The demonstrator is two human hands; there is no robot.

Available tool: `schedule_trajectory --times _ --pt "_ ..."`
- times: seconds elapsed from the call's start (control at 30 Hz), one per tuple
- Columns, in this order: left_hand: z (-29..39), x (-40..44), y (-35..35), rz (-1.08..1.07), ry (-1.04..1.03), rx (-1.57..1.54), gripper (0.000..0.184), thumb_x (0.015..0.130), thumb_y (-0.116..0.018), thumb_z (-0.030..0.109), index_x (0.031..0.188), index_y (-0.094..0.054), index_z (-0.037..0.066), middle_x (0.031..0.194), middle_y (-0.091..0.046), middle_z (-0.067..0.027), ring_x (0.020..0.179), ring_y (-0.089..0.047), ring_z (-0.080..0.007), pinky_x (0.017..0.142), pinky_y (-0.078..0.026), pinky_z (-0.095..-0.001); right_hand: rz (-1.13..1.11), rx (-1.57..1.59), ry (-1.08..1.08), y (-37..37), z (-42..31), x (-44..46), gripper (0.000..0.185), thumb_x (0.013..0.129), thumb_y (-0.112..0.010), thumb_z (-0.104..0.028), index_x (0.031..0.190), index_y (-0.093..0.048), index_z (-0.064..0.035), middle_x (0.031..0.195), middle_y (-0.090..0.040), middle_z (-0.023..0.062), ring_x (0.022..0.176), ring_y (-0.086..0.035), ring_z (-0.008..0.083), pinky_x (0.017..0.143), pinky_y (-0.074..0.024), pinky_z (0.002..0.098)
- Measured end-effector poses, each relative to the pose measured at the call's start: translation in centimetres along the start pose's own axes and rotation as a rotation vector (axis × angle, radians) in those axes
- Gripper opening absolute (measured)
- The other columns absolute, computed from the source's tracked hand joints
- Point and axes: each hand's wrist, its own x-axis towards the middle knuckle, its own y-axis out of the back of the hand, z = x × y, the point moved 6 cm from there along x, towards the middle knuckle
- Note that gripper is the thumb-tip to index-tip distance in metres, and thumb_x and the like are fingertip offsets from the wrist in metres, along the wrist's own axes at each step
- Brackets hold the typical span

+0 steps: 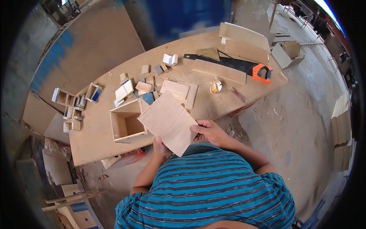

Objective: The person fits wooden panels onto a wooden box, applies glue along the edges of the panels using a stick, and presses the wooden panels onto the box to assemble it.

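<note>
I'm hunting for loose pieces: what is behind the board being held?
Behind the board, parts of a box and a flat wooden panel show past its edges; anything it covers fully cannot be seen.

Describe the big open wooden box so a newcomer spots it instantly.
Start at the large worktable and find its near edge, just left of the held wooden panel. The open wooden box sits there, its right side partly hidden by that panel. It looks much larger than the small open boxes at the table's left end.
</note>
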Motion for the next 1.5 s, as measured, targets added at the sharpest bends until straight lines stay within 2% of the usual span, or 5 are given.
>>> schedule_trajectory --times 0.2,0.33,0.63,1.2,1.5 --pt "-4.3 1.2 -2.5 0.083 0.107 -0.255 0.11 0.068 -0.059 0.072 0.145 -0.022 0.002 0.142 -0.037 -0.023 0.127 -0.043 -0.038 0.104 -0.039 -0.0482 -0.229 -0.522 -0.198 6.3 0.0 -0.8 0.03 0.095 -0.057 -0.028 0.103 -0.064 0.0003 0.087 -0.066 0.0026 0.074 -0.064 0.01 0.066 -0.0525 0.0236" --pt "-8.4 -4.2 3.7 0.342 0.056 -0.184 0.109 0.066 -0.066 0.067 0.143 -0.026 0.001 0.139 -0.042 -0.0214 0.126 -0.045 -0.0369 0.103 -0.04 -0.0487 -0.024 -0.889 0.254 10.0 -3.6 2.0 0.031 0.081 -0.07 -0.027 0.099 -0.066 -0.0024 0.082 -0.069 0.0062 0.068 -0.066 0.0155 0.062 -0.0521 0.0288" --pt "-8.1 -11.3 3.2 0.544 0.007 0.057 0.107 0.065 -0.071 0.066 0.141 -0.03 0.002 0.136 -0.046 -0.0178 0.122 -0.048 -0.0359 0.101 -0.042 -0.0499 0.285 -1.698 0.686 3.5 -7.8 13.9 0.083 0.067 -0.077 -0.034 0.138 -0.039 -0.0118 0.13 -0.051 0.0176 0.116 -0.05 0.0373 0.096 -0.0434 0.0428" --pt "-0.1 -11.5 0.7 0.343 -0.229 -0.016 0.119 0.063 -0.058 0.083 0.146 -0.021 0.006 0.136 -0.041 -0.0243 0.119 -0.049 -0.0383 0.095 -0.045 -0.0495 0.258 -1.732 0.279 5.0 -5.7 13.5 0.118 0.049 -0.085 -0.044 0.147 -0.025 -0.0154 0.144 -0.027 0.0251 0.13 -0.036 0.0412 0.102 -0.0394 0.046" --pt "4.6 -13.0 1.4 0.299 -0.347 0.067 0.121 0.062 -0.056 0.084 0.146 -0.02 0.005 0.137 -0.039 -0.0268 0.122 -0.046 -0.0423 0.099 -0.042 -0.0527 0.052 -1.082 0.377 6.1 -6.6 12.1 0.1 0.062 -0.079 -0.045 0.145 -0.032 -0.0159 0.132 -0.049 0.0179 0.123 -0.047 0.0298 0.103 -0.0379 0.042"
